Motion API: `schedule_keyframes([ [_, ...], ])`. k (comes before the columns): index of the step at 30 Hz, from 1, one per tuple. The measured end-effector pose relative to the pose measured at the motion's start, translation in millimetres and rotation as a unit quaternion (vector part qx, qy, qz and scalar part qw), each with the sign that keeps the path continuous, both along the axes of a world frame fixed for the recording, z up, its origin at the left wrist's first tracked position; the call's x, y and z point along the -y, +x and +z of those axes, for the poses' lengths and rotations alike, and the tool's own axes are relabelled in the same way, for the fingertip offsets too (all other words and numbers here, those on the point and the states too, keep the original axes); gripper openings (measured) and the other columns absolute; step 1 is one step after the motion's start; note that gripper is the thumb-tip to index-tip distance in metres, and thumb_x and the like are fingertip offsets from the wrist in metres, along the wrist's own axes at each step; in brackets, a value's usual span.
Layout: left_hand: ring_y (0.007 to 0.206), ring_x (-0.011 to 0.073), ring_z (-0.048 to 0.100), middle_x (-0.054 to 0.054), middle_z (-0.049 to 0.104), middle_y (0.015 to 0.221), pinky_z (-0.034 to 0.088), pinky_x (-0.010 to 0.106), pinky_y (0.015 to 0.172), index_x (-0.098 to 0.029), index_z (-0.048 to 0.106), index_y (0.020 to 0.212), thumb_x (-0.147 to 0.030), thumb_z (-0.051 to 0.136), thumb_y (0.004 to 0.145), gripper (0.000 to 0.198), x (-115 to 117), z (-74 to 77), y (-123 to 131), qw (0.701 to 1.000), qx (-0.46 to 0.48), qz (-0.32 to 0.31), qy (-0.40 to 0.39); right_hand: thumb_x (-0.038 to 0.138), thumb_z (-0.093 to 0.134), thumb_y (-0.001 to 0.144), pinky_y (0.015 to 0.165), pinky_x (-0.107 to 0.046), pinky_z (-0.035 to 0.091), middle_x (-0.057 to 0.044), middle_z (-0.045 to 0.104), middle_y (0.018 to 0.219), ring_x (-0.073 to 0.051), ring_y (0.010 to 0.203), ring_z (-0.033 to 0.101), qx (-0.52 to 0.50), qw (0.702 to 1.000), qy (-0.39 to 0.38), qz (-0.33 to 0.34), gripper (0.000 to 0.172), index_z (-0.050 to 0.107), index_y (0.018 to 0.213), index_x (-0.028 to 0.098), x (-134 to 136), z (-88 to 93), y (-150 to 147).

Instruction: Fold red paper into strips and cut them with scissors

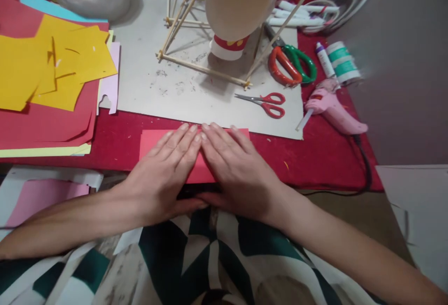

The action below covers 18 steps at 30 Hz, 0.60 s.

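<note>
A folded sheet of red paper (205,169) lies at the front edge of the red-covered table. My left hand (171,155) rests flat on its left half, fingers stretched toward the far edge. Mirroring it, my right hand (233,165) lies flat on the right half, and the index fingers of both hands nearly meet in the middle. Both thumbs come together below the paper's near edge. Much of the paper is hidden under my palms. Beyond my fingers, small red-handled scissors (266,104) lie on a grey board (140,72).
A wooden-stick frame (206,69) with a paper cup (241,2) stands on the board. Larger scissors (292,65) and a pink glue gun (334,109) with its cord lie right. Coloured paper sheets (66,123) are stacked left. White markers (301,13) lie at the back right.
</note>
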<state>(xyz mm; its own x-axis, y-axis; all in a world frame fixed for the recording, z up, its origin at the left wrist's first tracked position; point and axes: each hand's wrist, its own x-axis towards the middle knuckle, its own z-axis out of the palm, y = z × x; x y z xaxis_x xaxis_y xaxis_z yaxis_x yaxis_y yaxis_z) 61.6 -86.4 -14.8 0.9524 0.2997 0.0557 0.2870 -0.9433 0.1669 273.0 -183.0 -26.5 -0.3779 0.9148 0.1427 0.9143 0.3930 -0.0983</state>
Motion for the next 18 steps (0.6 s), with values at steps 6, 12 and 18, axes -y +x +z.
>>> schedule_keyframes([
  [6, 0.157, 0.0450, 0.021, 0.034, 0.027, 0.165, 0.027, 0.057, 0.126, 0.003, 0.027, 0.159, -0.066, 0.066, 0.086, 0.108, -3, -16.0, 10, 0.999, -0.022, 0.007, 0.026, 0.067, 0.063, 0.087, 0.123, -0.063, 0.029, -0.034, 0.038, 0.160, -0.044, 0.153, 0.034, 0.006, 1.000, -0.026, -0.006, 0.104, 0.037, 0.154, -0.008, -8, -12.5, 5],
  [12, 0.153, 0.0469, 0.030, 0.035, 0.037, 0.160, 0.033, 0.057, 0.123, 0.004, 0.036, 0.155, -0.053, 0.070, 0.088, 0.095, -3, -14.2, 4, 0.998, -0.023, 0.003, 0.052, 0.057, 0.064, 0.091, 0.124, -0.058, 0.029, -0.029, 0.040, 0.161, -0.039, 0.154, 0.035, 0.004, 0.998, -0.030, -0.048, 0.093, 0.035, 0.157, -0.001, 16, -13.8, 26],
  [18, 0.149, 0.0461, 0.040, 0.034, 0.044, 0.156, 0.036, 0.054, 0.122, 0.009, 0.041, 0.150, -0.033, 0.069, 0.085, 0.082, -3, -9.2, -6, 0.996, -0.011, 0.021, 0.084, 0.052, 0.061, 0.095, 0.124, -0.054, 0.028, -0.026, 0.045, 0.160, -0.036, 0.152, 0.039, 0.000, 0.996, -0.014, -0.088, 0.091, 0.023, 0.163, 0.005, 29, -15.5, 34],
])
